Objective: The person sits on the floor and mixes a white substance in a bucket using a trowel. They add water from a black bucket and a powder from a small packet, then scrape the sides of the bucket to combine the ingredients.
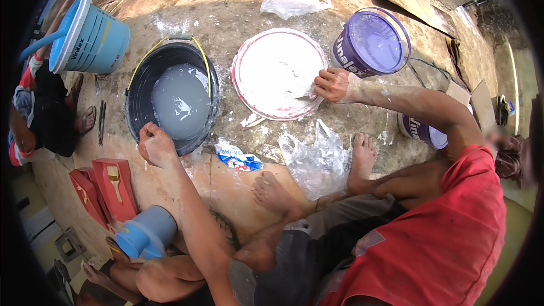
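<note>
Black plastic bucket point(141, 93), holding grey liquid point(170, 90), stands left of a round white lid point(236, 76) with a reddish rim. The left hand point(157, 146) curls its fingers at the bucket's near rim, the right hand point(335, 85) at the lid's right edge; whether either grips anything I cannot tell.

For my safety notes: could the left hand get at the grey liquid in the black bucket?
Probably yes: the left hand is at the near rim of the uncovered black bucket, and nothing seems to block the grey liquid.
</note>
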Motion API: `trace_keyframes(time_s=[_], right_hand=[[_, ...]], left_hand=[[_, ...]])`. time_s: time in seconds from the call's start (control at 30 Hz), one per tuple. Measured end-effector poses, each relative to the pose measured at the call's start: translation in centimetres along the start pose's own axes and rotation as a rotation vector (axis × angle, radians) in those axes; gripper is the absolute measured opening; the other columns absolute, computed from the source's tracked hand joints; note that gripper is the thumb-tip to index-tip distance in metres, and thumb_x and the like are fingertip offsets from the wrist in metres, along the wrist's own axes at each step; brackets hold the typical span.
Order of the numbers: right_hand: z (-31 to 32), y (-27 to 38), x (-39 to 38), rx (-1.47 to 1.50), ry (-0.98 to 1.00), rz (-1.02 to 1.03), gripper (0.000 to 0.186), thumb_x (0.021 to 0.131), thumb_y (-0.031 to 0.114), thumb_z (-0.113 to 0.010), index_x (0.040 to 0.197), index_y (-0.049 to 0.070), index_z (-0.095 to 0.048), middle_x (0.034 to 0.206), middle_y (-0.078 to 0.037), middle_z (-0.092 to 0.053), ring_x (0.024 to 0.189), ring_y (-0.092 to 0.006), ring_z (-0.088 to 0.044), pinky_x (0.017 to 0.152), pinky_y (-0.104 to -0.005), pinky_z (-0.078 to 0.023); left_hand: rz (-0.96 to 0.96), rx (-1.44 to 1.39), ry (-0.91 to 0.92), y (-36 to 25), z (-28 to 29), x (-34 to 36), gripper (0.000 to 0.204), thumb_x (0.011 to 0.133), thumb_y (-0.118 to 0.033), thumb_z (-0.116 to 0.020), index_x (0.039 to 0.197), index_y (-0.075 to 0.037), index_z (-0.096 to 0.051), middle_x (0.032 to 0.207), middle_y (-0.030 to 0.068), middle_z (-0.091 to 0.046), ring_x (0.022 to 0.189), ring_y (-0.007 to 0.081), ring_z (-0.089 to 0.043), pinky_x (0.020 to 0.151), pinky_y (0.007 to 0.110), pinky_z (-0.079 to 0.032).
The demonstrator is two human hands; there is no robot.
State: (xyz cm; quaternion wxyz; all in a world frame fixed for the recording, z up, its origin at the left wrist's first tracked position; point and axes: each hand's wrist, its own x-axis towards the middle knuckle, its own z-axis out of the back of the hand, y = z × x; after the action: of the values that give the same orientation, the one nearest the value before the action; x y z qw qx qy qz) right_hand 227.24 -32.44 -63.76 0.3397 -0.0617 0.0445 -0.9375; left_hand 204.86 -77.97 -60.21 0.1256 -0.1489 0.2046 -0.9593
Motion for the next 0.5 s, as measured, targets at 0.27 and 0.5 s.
trace_keyframes(time_s=[0.27,0.5], right_hand=[[1.4,-1.3,3.3,0.135,0.221,-0.231,0.015,0.083,0.013,-0.065,0.095,0.003,-0.066,0.095,-0.010,-0.066,0.095,-0.0267,-0.069,0.079,-0.0396,-0.060],[1.4,-3.1,4.9,0.172,0.221,-0.384,0.022,0.080,0.009,-0.064,0.101,0.002,-0.067,0.098,-0.012,-0.067,0.094,-0.0319,-0.071,0.075,-0.0447,-0.061]], left_hand=[[-0.029,0.012,-0.012,0.5,-0.8,0.2,0.032,0.095,-0.035,-0.059,0.101,-0.010,-0.078,0.092,0.0138,-0.078,0.087,0.0365,-0.072,0.078,0.048,-0.054],[-0.021,0.011,-0.015,0.2,-0.8,0.2,0.032,0.094,-0.036,-0.059,0.101,-0.011,-0.079,0.093,0.0120,-0.078,0.087,0.0352,-0.072,0.077,0.048,-0.054]])
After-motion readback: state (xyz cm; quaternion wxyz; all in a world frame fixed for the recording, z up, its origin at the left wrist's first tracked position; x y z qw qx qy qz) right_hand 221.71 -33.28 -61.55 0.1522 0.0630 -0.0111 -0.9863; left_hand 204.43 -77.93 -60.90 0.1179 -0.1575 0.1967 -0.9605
